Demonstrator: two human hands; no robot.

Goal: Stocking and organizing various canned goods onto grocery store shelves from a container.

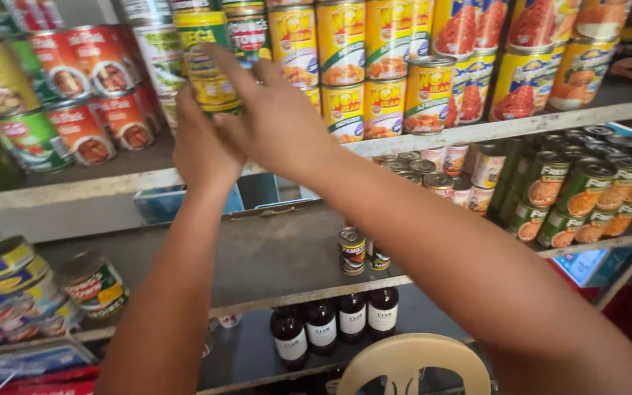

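Landmark: green-and-yellow labelled can (210,84), upright on the top shelf (74,192), long axis vertical, stacked under another can of the same kind.

Left of it: red-labelled cans (85,102), close beside. Left hand (200,150) is just below and in front of the can, fingers cupped against its lower left side. Right hand (276,121) reaches in from the can's right, fingers wrapped over its front, knuckles toward camera. Both hands grasp it; right covers more of it. Right of the can: yellow-labelled cans (341,66), touching row.
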